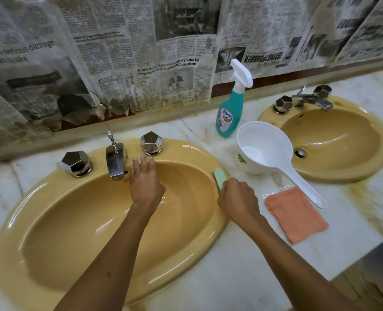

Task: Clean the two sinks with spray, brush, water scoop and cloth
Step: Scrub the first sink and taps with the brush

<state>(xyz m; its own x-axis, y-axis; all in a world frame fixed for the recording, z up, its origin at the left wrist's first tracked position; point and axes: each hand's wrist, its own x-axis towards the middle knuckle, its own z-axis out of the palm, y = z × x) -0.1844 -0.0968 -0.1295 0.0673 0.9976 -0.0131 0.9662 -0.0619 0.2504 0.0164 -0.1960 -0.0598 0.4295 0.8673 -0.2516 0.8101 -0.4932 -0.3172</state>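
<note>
Mustard-yellow ceramic forms two oval sinks set into a pale veined marble counter (242,254): the near sink (78,221) fills the left foreground, the far sink (334,140) sits at the upper right, with a strip of counter between them. On that strip stand one teal spray bottle (228,117) by the wall and one white water scoop (264,149), its handle lying over the corner of one folded orange cloth (296,214). The left hand (145,182) reaches into the near basin, fingers straight against its back wall just right of the spout (116,160). The right hand (237,198) grips one pale green brush (219,178) on the sink's right rim. Each sink carries two faceted chrome knobs. Open counter remains in front of the cloth. Yellowed newspaper (141,52) covers the wall behind, torn along its lower edge.
</note>
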